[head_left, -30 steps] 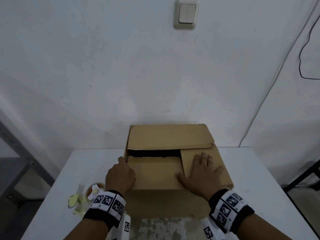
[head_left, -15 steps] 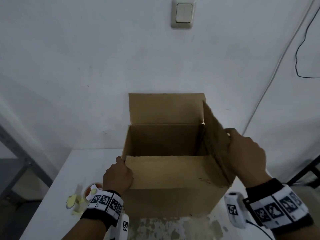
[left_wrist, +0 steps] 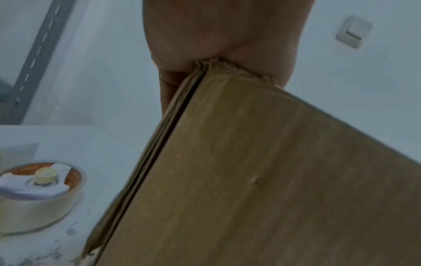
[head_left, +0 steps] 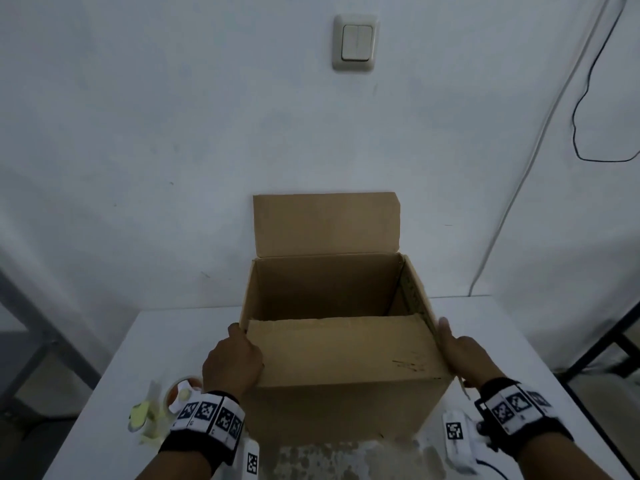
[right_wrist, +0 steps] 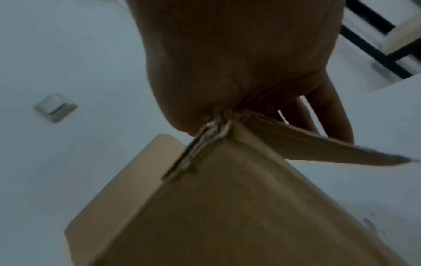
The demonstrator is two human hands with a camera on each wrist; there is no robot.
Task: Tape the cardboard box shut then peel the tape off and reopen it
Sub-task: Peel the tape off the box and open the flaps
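An open cardboard box (head_left: pixel 332 403) stands on the white table (head_left: pixel 173 334). Its back flap (head_left: pixel 325 223) is upright and its near flap (head_left: pixel 339 355) is folded down outside toward me. My left hand (head_left: pixel 232 365) grips the near-left corner, thumb on top, with the stacked flap edges (left_wrist: pixel 173 126) running into the palm (left_wrist: pixel 216 32). My right hand (head_left: pixel 464 358) lies on the right flap (right_wrist: pixel 318 149), which is folded outward and down, with straight fingers (right_wrist: pixel 330 111) along its far side. No tape shows on the box.
A roll of clear tape (head_left: pixel 183 393) with a small white and yellow object on it (left_wrist: pixel 41 178) sits left of the box, beside yellowish crumpled scraps (head_left: pixel 142 415). The wall with a light switch (head_left: pixel 355 43) is just behind the box. A dark metal frame (head_left: pixel 609 344) stands to the right.
One second ago my right hand lay flat on the closed flaps. It lifted the right flap and has now swung it outward and down. The back flap now stands upright. My left hand stayed.
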